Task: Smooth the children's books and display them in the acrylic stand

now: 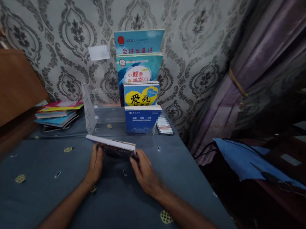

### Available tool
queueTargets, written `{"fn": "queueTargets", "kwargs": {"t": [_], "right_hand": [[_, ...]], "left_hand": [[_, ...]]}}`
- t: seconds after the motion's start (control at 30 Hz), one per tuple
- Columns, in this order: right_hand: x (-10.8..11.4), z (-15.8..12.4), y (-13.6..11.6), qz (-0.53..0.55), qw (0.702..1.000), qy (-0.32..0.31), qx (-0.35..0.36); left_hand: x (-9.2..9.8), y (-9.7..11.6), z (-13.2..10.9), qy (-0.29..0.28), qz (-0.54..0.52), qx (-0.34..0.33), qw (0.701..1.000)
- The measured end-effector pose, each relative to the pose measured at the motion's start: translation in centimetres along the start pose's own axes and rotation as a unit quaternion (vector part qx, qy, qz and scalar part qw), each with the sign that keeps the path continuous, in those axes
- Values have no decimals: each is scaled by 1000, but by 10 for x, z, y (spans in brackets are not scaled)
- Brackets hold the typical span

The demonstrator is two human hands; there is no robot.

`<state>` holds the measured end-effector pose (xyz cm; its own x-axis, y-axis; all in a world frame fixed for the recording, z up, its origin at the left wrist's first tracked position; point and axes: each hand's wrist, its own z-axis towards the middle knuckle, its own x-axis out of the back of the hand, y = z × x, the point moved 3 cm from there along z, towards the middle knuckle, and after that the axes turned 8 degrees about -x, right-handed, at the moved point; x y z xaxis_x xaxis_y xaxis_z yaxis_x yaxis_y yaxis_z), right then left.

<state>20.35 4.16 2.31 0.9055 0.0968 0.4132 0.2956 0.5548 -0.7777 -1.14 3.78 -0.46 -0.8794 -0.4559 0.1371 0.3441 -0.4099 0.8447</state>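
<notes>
L hand (96,163) fwd, fingers prob. curled, R hand (145,170) angled in

The book (111,144) shows smooth paper edges; the rack (88,110) is clear, glossy plastic; the cloth (127,208) looks matt, the curtain (221,111) softly glossy.

Blue booklet (141,124) reads "通知书"; green book (138,68), "小鲤鱼跳龙门".

The held book (115,148) has a cover too dark to read. Near the surface's (130,212) far right corner, a pale item (165,126) is pixelated; toward the far left, stacked booklets (58,114) overlap one another.
</notes>
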Motion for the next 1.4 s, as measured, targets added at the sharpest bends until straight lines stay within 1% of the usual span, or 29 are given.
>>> {"fn": "queueTargets", "kwargs": {"t": [0.2, 0.3, 0.47, 0.6, 0.77, 0.9, 1.03, 1.17, 1.27, 1.4], "right_hand": [[-2, -1, 6, -21, 1000, 16, -3], [-2, -2, 9, -25, 999, 32, -17], [-2, 1, 11, -29, 999, 15, -41], [-2, 2, 12, -31, 998, 29, -47], [-4, 1, 18, -33, 998, 32, -45], [-5, 1, 22, -30, 998, 44, -45], [-5, 1, 20, -37, 997, 37, -53], [-3, 1, 14, -34, 998, 20, -56], [-3, 1, 10, -30, 999, 4, -44], [-2, 2, 5, -26, 999, 8, -25]], "left_hand": [[-2, 6, 0, 15, 18, 29, 999], [-3, 10, 0, 5, 12, 33, 999], [-4, 15, 0, -13, 8, 53, 998], [-5, 21, 1, -35, -6, 38, 999], [-4, 27, 3, -41, -10, 34, 999], [-4, 30, 4, -52, -20, 13, 998], [-4, 28, 5, -46, -16, 25, 998], [-3, 23, 4, -25, -17, 30, 999], [-1, 17, 2, -7, -15, 36, 999], [2, 9, 1, 7, 5, 41, 999]]}}
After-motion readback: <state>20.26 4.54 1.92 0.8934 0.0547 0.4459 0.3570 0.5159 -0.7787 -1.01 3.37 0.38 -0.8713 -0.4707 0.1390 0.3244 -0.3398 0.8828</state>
